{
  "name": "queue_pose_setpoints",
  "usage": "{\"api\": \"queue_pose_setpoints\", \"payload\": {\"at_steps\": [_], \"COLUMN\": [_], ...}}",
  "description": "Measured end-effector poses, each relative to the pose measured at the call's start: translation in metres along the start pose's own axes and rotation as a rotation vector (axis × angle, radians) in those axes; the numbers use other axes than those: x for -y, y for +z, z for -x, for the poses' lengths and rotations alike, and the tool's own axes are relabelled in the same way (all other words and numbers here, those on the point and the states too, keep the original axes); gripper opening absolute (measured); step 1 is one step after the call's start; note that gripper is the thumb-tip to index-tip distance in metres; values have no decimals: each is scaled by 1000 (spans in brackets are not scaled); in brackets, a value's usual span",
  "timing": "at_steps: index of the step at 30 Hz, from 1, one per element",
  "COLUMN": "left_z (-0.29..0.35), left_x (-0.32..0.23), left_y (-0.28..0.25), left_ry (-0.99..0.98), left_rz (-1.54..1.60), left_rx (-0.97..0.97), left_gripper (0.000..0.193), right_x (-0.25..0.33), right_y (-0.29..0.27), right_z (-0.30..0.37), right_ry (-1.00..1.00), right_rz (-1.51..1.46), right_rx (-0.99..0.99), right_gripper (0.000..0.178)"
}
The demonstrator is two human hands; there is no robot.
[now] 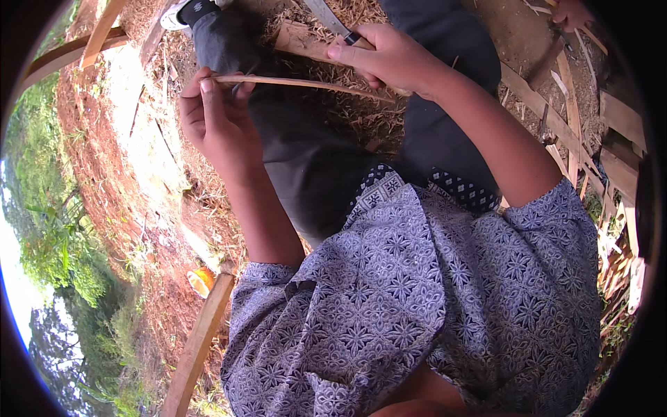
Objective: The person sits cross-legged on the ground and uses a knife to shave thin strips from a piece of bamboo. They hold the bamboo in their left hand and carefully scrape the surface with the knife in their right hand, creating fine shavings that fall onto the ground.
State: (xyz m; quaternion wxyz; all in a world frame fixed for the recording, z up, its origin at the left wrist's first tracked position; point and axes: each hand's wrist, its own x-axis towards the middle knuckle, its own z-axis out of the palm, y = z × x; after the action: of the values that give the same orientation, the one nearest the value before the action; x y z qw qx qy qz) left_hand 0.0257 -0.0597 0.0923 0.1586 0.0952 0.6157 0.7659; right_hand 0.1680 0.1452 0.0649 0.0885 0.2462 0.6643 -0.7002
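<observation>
Shirt point(389, 278) nearest, over the trousers' point(299, 167) waist. Left hand point(219, 115) pinches one end of a wood strip point(299, 83) above the trousers' left leg, likely leaving its length exposed. Right hand point(385, 62) grips a knife point(332, 21) by the trousers' right leg, blade angled away, presumably for clearance.

I'm in a rough open-air woodworking spot, more yard than building. Below the knife point(330, 19) in my right fingers point(347, 54), wood shavings point(379, 132) litter the ground thickly. Well to the knife's right lies a jumble of cut planks point(618, 118). To its left runs bare reddish earth point(97, 139), then, farther left, green trees point(62, 257) in daylight.
</observation>
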Motion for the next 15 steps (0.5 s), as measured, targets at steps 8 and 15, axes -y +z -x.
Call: {"api": "queue_pose_setpoints", "payload": {"at_steps": [8,15], "left_z": [27,26], "left_x": [-50,-46], "left_y": [1,-2], "left_ry": [-1,81], "left_rz": [377,264], "left_rx": [69,73], "left_gripper": [20,17], "right_x": [43,42], "right_y": [2,20], "right_z": [93,90], "right_ry": [-63,-207], "right_rz": [-177,-35], "right_rx": [66,166], "right_gripper": [29,23]}}
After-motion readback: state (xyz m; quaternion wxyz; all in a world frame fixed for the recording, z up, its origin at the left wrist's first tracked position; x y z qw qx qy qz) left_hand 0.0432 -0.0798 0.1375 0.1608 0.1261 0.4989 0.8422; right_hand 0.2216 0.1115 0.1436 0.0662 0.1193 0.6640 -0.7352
